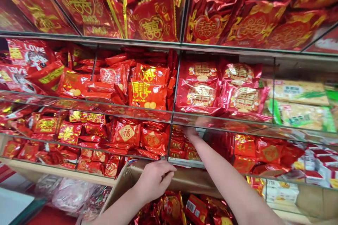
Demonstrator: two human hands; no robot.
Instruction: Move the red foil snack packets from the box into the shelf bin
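Observation:
My left hand (155, 177) curls its fingers over the far rim of a cardboard box (185, 179) low in the middle. Inside the box lie several shiny red and gold snack packets (195, 211). My right arm stretches up and away into a glass shelf compartment (185, 161). My right hand (194, 130) sits inside it above stacked small red packets (182, 147), half hidden behind the reflective glass edge, so its fingers do not show.
Glass shelves (132, 110) run across the whole view, packed with red and gold wrapped sweets. Green and yellow packets (301, 103) sit at the right. White and red boxes (319, 165) are lower right. Clear plastic bags (71, 193) lie at the lower left.

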